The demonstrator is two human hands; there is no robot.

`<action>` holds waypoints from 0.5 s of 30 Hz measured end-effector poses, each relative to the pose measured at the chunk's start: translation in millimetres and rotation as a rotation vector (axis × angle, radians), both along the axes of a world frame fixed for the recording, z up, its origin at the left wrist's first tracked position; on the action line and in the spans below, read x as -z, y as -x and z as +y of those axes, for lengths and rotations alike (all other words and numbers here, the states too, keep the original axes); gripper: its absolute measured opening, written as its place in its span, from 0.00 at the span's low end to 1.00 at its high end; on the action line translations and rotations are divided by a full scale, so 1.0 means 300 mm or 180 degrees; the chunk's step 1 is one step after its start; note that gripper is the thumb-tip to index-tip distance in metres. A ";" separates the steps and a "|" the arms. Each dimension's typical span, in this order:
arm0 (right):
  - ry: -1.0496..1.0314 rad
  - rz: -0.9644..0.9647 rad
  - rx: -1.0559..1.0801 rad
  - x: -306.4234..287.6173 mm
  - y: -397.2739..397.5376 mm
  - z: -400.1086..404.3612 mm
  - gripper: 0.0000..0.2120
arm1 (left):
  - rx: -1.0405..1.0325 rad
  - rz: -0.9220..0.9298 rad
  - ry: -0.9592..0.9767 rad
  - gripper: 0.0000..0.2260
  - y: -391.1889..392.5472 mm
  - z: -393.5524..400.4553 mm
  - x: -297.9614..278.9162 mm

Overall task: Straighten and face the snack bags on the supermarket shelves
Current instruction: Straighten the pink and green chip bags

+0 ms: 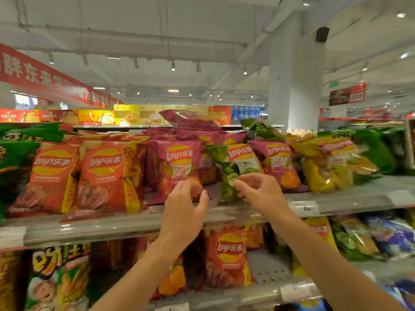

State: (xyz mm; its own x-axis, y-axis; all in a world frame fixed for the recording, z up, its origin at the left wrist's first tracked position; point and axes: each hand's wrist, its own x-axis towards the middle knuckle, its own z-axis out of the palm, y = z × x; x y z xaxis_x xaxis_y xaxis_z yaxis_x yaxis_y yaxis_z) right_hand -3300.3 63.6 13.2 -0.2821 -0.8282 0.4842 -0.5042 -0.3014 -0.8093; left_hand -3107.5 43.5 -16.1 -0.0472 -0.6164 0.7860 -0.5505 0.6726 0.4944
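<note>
Your left hand (pixel 183 206) and right hand (pixel 258 191) are hovering at the top shelf (pixel 125 223) edge, both grips released, fingers loosely curled. Pink bag (pixel 177 167) and tilted green bag (pixel 233 167) are standing just behind.

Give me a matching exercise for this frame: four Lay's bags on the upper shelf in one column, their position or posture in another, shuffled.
Things:
1. Red Lay's crisp bag
2. Pink Lay's crisp bag
3. Green cucumber Lay's crisp bag
4. Crumpled purple-pink bag

Places or states:
A. lying on top of the pile
B. behind the left hand
C. far left, upright
D. tilted, by the right hand

Pairs: 1-C, 2-B, 3-D, 4-A
</note>
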 end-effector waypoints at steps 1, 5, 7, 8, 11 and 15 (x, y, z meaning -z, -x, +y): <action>-0.0009 -0.0027 0.0112 0.004 0.074 0.004 0.14 | 0.0021 0.0075 -0.0094 0.04 0.051 -0.008 -0.009; -0.0038 -0.0007 0.0576 0.016 0.341 0.003 0.14 | -0.0293 0.0173 -0.0612 0.19 0.238 -0.046 -0.050; -0.0028 0.0010 0.0648 0.019 0.444 -0.012 0.17 | -0.0630 0.0047 -0.1060 0.29 0.304 -0.072 -0.073; -0.0015 0.0025 0.0648 0.018 0.484 -0.024 0.19 | -0.0785 -0.0028 -0.1307 0.35 0.327 -0.086 -0.085; -0.0009 0.0231 0.0592 -0.001 0.571 -0.085 0.28 | -0.0875 -0.0077 -0.1910 0.53 0.366 -0.129 -0.116; -0.0558 0.0461 0.0273 -0.055 0.607 -0.207 0.38 | -0.0725 0.0117 -0.2423 0.62 0.390 -0.178 -0.165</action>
